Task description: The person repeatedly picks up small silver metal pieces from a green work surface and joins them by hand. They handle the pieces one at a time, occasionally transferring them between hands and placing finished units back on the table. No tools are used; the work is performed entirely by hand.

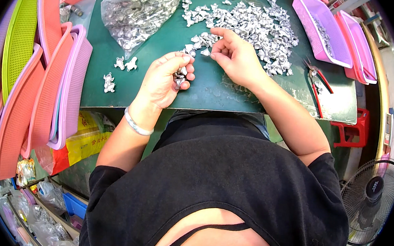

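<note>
Several small silvery metal figures [179, 77] are cupped in my left hand [166, 76], whose fingers curl round them above the table's near edge. My right hand [232, 56] hovers at the near left side of a spread-out heap of the same metal figures [264, 29]. Its thumb and index finger are apart, and I see nothing between them; the other fingers are partly hidden. Three loose figures [109, 83] lie to the left of my left hand. Beyond it a clear plastic bag [140, 14] bulges with more of them.
Red-handled cutting pliers [318, 81] lie on the green table [208, 98] at the right. A purple basket [324, 36] holding metal pieces stands behind them. Stacked coloured baskets [18, 104] line the left side. A red stool [354, 128] and a fan [371, 197] are at the right.
</note>
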A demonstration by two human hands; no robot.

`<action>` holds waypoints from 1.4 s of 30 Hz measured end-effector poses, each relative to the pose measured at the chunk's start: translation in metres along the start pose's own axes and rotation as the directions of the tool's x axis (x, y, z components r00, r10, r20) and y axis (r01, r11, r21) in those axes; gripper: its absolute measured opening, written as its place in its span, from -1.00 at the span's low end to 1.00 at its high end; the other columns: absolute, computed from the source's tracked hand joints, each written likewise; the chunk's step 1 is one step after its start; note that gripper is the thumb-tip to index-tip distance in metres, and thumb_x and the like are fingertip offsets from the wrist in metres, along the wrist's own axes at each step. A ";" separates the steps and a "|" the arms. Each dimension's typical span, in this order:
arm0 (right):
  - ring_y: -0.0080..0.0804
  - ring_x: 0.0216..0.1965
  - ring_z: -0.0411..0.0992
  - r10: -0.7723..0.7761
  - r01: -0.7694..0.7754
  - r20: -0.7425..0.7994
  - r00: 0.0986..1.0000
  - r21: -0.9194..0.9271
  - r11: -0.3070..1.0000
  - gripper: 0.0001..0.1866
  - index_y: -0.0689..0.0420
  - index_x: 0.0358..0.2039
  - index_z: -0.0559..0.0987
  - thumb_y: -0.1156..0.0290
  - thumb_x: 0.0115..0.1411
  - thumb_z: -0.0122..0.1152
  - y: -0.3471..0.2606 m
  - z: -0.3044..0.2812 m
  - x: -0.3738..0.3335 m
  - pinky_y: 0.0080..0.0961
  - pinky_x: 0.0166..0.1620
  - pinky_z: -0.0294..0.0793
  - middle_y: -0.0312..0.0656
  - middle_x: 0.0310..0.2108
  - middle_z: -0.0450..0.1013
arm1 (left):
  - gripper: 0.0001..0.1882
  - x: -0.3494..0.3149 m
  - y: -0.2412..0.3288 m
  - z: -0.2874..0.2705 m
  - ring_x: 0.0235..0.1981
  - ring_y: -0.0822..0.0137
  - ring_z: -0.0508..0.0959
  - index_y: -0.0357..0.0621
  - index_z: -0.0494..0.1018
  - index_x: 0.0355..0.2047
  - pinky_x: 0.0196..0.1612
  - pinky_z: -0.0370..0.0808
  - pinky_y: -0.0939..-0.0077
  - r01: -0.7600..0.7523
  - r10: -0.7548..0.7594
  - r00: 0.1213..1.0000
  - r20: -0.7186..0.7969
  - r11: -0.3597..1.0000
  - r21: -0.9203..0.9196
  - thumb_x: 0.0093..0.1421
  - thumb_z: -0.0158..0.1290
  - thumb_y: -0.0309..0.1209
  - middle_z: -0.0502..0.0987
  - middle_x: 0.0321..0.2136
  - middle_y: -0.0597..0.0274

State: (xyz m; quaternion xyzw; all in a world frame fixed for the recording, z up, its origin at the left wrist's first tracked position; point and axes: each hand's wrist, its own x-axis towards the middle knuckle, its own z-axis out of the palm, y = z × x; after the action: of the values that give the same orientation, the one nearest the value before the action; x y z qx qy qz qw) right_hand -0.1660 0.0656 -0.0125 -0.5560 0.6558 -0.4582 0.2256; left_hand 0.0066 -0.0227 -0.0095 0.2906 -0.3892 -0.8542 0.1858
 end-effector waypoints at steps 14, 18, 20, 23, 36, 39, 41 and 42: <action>-0.67 -0.40 0.33 0.179 -0.188 0.069 0.981 0.526 0.829 -0.51 0.27 -0.03 0.28 0.60 -0.01 0.16 -0.018 -0.041 -0.017 -0.72 -0.26 0.30 -0.35 -0.47 0.39 | -0.88 0.001 -0.002 0.004 -0.56 0.44 0.37 -0.20 0.37 -0.39 -0.64 0.25 0.73 0.007 -0.007 1.000 0.000 0.999 0.042 0.13 -0.06 -0.40 0.39 -0.55 0.25; -0.67 -0.40 0.33 0.184 -0.186 0.061 0.981 0.570 0.800 -0.51 0.26 -0.04 0.29 0.58 -0.02 0.17 -0.019 -0.049 -0.020 -0.71 -0.26 0.31 -0.35 -0.47 0.39 | -0.87 0.000 -0.002 0.005 -0.56 0.44 0.38 -0.20 0.37 -0.39 -0.64 0.25 0.72 0.010 -0.010 1.000 -0.006 0.999 0.042 0.13 -0.06 -0.40 0.39 -0.55 0.26; -0.67 -0.40 0.33 0.176 -0.169 0.046 0.983 0.596 0.785 -0.51 0.26 -0.04 0.29 0.59 -0.02 0.17 -0.016 -0.051 -0.022 -0.71 -0.26 0.31 -0.35 -0.47 0.39 | -0.88 0.000 -0.002 0.006 -0.56 0.44 0.38 -0.20 0.37 -0.39 -0.64 0.26 0.72 0.011 -0.011 1.000 -0.003 0.999 0.053 0.13 -0.06 -0.40 0.39 -0.55 0.26; -0.66 -0.40 0.34 0.174 -0.144 0.011 0.985 0.621 0.771 -0.52 0.27 -0.05 0.29 0.60 -0.02 0.16 -0.018 -0.055 -0.025 -0.70 -0.25 0.32 -0.34 -0.47 0.39 | -0.88 0.000 -0.002 0.007 -0.57 0.44 0.38 -0.20 0.36 -0.40 -0.65 0.26 0.72 0.009 -0.010 1.000 0.002 0.998 0.055 0.14 -0.07 -0.40 0.40 -0.55 0.25; -0.68 -0.41 0.31 0.162 -0.108 -0.030 0.986 0.625 0.773 -0.54 0.26 -0.06 0.31 0.59 -0.02 0.17 -0.024 -0.066 -0.024 -0.74 -0.27 0.29 -0.36 -0.46 0.36 | -0.88 -0.001 -0.005 0.003 -0.60 0.45 0.40 -0.21 0.37 -0.37 -0.68 0.27 0.73 0.000 -0.002 1.000 0.021 0.999 0.054 0.15 -0.09 -0.41 0.43 -0.54 0.22; -0.70 -0.43 0.30 0.138 -0.122 0.013 0.990 0.564 0.816 -0.56 0.26 -0.07 0.32 0.61 -0.01 0.13 -0.013 -0.065 -0.024 -0.75 -0.29 0.27 -0.37 -0.49 0.36 | -0.88 -0.002 -0.005 0.003 -0.61 0.46 0.40 -0.20 0.37 -0.35 -0.68 0.27 0.75 0.006 -0.008 1.000 0.029 0.999 0.049 0.15 -0.09 -0.43 0.43 -0.54 0.23; -0.69 -0.45 0.30 0.177 -0.213 0.133 0.975 0.352 0.911 -0.57 0.27 -0.08 0.32 0.63 -0.02 0.11 -0.009 -0.066 -0.021 -0.74 -0.31 0.27 -0.37 -0.51 0.37 | -0.89 -0.002 -0.005 0.002 -0.62 0.46 0.40 -0.20 0.37 -0.35 -0.69 0.28 0.75 0.016 -0.018 0.999 0.034 0.998 0.054 0.15 -0.09 -0.43 0.43 -0.54 0.23; -0.68 -0.46 0.30 0.195 -0.247 0.186 0.963 0.319 0.915 -0.57 0.29 -0.09 0.33 0.64 -0.04 0.11 -0.004 -0.067 -0.020 -0.73 -0.33 0.27 -0.37 -0.53 0.37 | -0.89 0.000 -0.005 0.002 -0.62 0.47 0.40 -0.20 0.36 -0.35 -0.69 0.28 0.75 0.022 -0.025 0.999 0.045 0.998 0.064 0.16 -0.10 -0.44 0.43 -0.54 0.23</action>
State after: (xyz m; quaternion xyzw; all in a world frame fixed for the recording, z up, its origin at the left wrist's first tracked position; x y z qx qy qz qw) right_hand -0.2124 0.1079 0.0186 -0.4638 0.6067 -0.4927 0.4171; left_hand 0.0051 -0.0182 -0.0121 0.2811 -0.4168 -0.8500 0.1575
